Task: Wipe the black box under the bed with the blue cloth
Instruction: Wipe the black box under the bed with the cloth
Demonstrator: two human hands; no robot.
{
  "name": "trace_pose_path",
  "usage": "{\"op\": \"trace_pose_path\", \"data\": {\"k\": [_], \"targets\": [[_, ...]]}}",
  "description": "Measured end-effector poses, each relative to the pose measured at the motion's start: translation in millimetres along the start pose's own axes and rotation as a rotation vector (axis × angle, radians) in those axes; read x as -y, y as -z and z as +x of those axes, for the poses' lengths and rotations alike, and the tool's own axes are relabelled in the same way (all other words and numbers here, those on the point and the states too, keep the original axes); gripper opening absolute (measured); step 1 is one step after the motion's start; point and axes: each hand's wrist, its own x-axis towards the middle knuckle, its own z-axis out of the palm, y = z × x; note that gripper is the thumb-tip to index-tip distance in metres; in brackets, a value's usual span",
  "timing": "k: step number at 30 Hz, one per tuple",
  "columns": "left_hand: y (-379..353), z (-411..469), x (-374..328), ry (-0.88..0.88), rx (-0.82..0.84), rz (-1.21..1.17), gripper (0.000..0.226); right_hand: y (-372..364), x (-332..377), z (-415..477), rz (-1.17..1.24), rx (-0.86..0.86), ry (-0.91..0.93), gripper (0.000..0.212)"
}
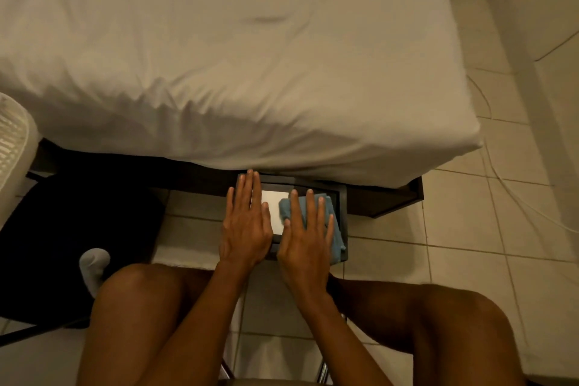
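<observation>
Black box [342, 197]: on the tiled floor, its far edge tucked under the mattress overhang, its near part out in the open between the person's knees.
Knees: both bare, spread apart at the bottom of the view, with a chair seat edge and chrome legs just visible beneath them.
Left hand [246, 229]: flat, palm down, fingers stretched out and close together, pressed on the left part of the box lid; it grasps nothing, and its fingertips reach almost to the mattress edge.
Right hand [305, 241]: flat, palm down, fingers slightly spread, pressing the blue cloth [329, 213] onto the right part of the lid; the fingers are not curled around the cloth.
Blue cloth: crumpled, showing beyond the fingertips and along the outer side of the right hand, down to the box's near right corner.
White label [270, 207]: a pale rectangle on the lid, showing between the two hands.
Sock [93, 263]: white, on a foot left of the left knee, over a dark mat.
Floor [438, 229]: pale tiles with grey grout lines.
White cable [488, 163]: trails over the tiles on the right.
Bed [219, 56]: a mattress in a wrinkled white sheet fills the upper view, on a dark frame.
</observation>
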Motion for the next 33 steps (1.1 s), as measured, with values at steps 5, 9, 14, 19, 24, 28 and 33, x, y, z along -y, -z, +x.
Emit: {"op": "trace_pose_path", "data": {"k": [5,9,14,19,24,28,33], "targets": [[1,3,-3,-0.035,0.023,0.008,0.062,3,-4,-8,0.043,0.044,0.038,0.058],[4,3,-4,-0.084,0.031,0.052,0.063,8,-37,-4,0.089,0.039,0.017,0.056],[2,4,-4,-0.181,0.076,0.067,0.063,13,-47,-4,0.105,0.030,0.024,0.056],[3,2,-4,-0.184,0.090,0.016,0.063,9,-43,11,0.080,-0.031,-0.040,0.054],[3,3,-4,-0.171,0.082,0.007,0.062,10,-33,39,0.086,-0.042,-0.088,0.054],[2,2,-3,-0.155,0.086,-0.008,0.062,14,-42,3,0.244,-0.009,-0.027,0.056],[3,1,-4,-0.153,0.091,-0.012,0.063,11,-44,19,0.223,-0.006,-0.104,0.060]]}}
